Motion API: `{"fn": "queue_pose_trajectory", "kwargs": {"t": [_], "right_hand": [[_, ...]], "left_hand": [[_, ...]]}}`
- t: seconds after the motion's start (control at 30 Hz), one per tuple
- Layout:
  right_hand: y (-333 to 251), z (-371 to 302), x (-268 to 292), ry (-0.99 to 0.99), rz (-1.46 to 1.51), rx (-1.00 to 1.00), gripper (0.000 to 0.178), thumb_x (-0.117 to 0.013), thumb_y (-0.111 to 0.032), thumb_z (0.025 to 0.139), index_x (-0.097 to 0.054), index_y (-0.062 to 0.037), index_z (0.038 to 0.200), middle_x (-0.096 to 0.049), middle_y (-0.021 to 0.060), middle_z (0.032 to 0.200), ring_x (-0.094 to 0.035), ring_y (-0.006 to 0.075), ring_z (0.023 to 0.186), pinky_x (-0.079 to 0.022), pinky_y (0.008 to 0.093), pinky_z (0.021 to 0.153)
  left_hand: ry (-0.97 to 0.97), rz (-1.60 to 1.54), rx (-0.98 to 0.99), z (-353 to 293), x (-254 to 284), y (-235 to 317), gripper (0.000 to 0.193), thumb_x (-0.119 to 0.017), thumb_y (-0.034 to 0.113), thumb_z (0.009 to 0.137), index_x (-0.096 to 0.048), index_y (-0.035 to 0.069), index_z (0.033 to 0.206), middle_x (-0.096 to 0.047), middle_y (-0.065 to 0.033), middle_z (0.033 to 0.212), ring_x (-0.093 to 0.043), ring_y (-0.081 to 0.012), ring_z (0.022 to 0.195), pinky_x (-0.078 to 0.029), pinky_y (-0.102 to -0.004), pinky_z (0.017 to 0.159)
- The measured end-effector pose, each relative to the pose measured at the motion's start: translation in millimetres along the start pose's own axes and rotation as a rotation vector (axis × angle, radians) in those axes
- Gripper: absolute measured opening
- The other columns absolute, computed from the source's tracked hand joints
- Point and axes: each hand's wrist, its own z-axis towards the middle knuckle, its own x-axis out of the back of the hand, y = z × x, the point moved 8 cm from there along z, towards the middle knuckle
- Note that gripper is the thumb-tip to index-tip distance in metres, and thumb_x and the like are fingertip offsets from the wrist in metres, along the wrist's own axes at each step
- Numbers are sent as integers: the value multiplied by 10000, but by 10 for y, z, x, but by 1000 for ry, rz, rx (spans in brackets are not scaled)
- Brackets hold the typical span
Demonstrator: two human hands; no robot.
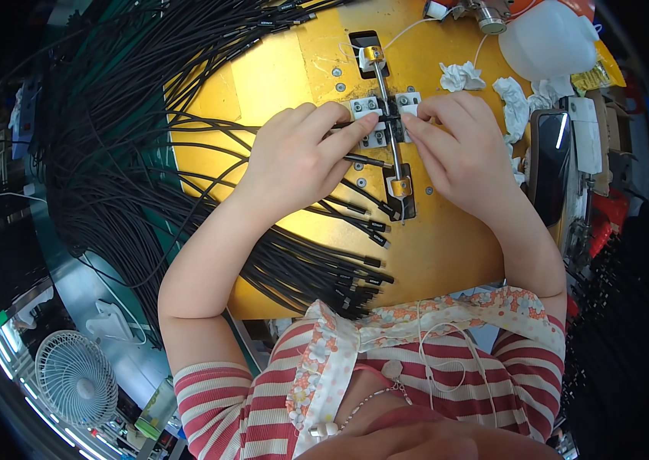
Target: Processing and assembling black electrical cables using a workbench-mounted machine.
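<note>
On the yellow counter [447,249], the black cable end [389,118] crosses the metal rod [396,153] between my hands, its long axis running roughly nine to three o'clock. The fingers of my left hand [301,157] pinch it from nine o'clock; those of my right hand [459,149] bunch close by at three, though I cannot tell whether they grip it.

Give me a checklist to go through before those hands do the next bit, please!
1. Left hand on the thin black flexible cable: ok.
2. Right hand gripping something: cannot tell.
3. Cable lined up between the silver bolted metal blocks: cannot tell, partly hidden.
4. Fingertips clear of the shiny round metal rod: not ok, very close.
5. Loose metal-tipped black cable ends tidied away: not ok, many lie nearby.
</note>
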Motion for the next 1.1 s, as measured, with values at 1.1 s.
{"fn": "queue_pose_trajectory", "kwargs": {"t": [1.1], "right_hand": [[356,-46,-160,85,558,-382,72,-688,-18,792,-672,-3,860,-544,65,863,-566,182,733,-454,286,627]], "left_hand": [[-70,98,54,-14,77,43,450,-646,-9,748,-658,129,1176,-586,-36,925,-619,-190,682,-520,-301,582]]}}
